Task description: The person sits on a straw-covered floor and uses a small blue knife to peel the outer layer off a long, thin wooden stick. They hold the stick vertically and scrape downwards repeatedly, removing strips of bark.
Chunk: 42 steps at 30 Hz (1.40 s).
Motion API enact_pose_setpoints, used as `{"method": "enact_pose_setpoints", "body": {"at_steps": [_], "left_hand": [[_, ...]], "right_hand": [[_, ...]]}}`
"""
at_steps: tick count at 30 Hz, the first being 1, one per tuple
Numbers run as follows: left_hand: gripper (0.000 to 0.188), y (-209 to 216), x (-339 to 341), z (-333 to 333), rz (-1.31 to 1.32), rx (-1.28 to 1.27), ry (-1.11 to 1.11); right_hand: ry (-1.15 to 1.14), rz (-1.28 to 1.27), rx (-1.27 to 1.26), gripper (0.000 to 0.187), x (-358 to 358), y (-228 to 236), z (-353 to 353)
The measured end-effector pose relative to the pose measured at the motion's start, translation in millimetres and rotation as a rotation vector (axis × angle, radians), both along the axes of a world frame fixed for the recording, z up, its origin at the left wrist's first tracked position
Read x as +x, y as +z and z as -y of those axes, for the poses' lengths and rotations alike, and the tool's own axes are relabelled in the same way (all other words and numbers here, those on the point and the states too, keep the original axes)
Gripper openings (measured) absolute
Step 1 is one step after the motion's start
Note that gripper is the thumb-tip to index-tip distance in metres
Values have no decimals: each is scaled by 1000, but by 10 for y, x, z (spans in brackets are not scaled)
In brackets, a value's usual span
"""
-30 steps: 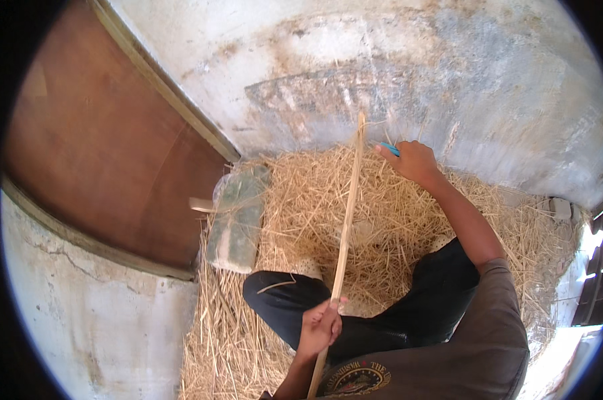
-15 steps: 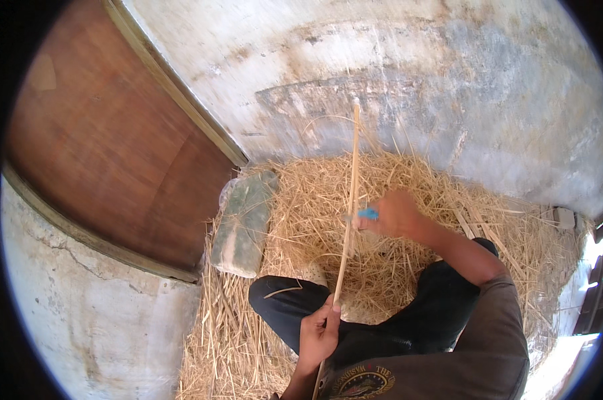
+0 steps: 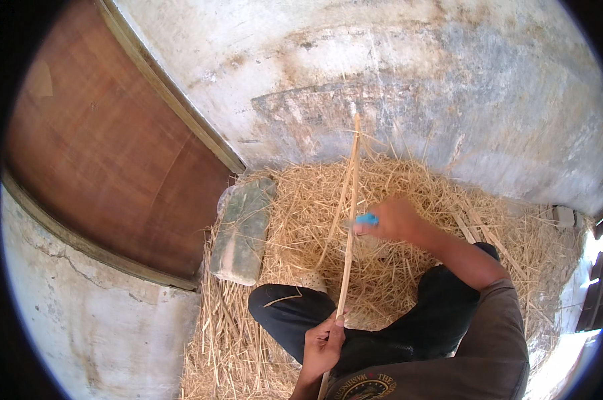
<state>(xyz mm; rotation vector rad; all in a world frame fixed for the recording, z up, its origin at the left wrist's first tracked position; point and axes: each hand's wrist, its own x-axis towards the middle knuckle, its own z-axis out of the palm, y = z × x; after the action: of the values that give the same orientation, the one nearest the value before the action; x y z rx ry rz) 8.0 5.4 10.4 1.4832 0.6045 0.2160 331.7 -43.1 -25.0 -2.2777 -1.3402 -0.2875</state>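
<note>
A long pale strip of split bamboo or wood (image 3: pixel 350 260) slants upward from my lap, its far tip in front of the wall. My left hand (image 3: pixel 324 343) is closed round its lower part, thumb on top. Farther up, my right hand (image 3: pixel 389 221) grips a knife with a blue handle (image 3: pixel 367 219). The short blade, partly blurred, lies against the strip at about mid-length. A thin sliver (image 3: pixel 342 200) hangs down on the left side of the strip, joined near its far end. One small curled shaving (image 3: pixel 283 299) rests on my left knee.
Loose straw-like shavings (image 3: pixel 301 200) cover the floor around my crossed legs. A grey-green block or slab (image 3: pixel 240 233) lies to the left, beside a brown wooden panel (image 3: pixel 115 140) in a frame. The stained wall (image 3: pixel 408 100) rises close behind, with a small block (image 3: pixel 563 217) at the right.
A thin sliver now hangs apart on the strip's left side, and the earlier curl near the tip has dropped. My right hand has shifted slightly; my left still grips the strip.
</note>
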Motion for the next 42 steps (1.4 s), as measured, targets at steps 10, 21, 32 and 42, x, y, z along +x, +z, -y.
{"method": "enact_pose_setpoints", "body": {"at_steps": [10, 21, 32, 42], "left_hand": [[32, 0, -208, 184, -86, -81, -77], [31, -175, 6, 2, -76, -93, -49], [28, 35, 68, -47, -4, -50, 11], [26, 118, -56, 67, -20, -118, -35]], "right_hand": [[-373, -213, -256, 75, 1192, 143, 55], [-294, -209, -350, 80, 641, 244, 126], [99, -91, -226, 86, -139, 300, 119], [-185, -326, -175, 87, 453, 283, 97]]}}
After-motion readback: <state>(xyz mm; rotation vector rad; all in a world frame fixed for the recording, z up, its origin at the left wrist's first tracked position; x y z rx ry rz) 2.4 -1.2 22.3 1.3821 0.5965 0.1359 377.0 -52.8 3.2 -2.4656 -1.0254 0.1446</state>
